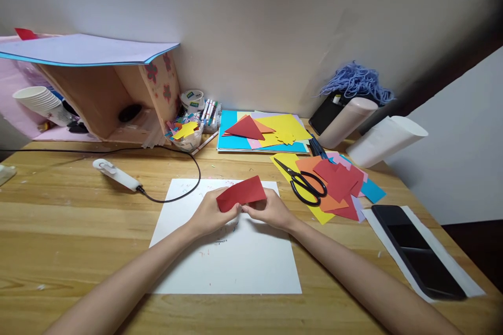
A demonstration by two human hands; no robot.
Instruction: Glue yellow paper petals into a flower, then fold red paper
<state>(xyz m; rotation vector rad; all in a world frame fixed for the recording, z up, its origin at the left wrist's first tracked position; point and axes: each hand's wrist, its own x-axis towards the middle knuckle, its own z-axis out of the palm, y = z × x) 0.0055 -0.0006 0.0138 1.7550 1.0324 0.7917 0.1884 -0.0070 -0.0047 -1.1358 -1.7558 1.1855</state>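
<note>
Our two hands meet above a white sheet laid on a wooden table, its surface flecked with small coloured marks. To the right, a black phone lies on white paper. Our left hand and right hand are partly curled, pinching a piece of red paper between them, one at each end; it is held above the sheet, thumbs close together at its lower edge, the fingers behind it partly hidden. On our left, a white device trails a black cable across the wood. Opposite it, black-handled scissors rest on a spread of cut paper in red, orange, yellow and blue. Beyond, we see a stack of coloured sheets topped by a red triangle, with markers beside it. At the back left stands an open box under a lilac sheet; at the back right, blue yarn spills over a black container, before a pale wall.
</note>
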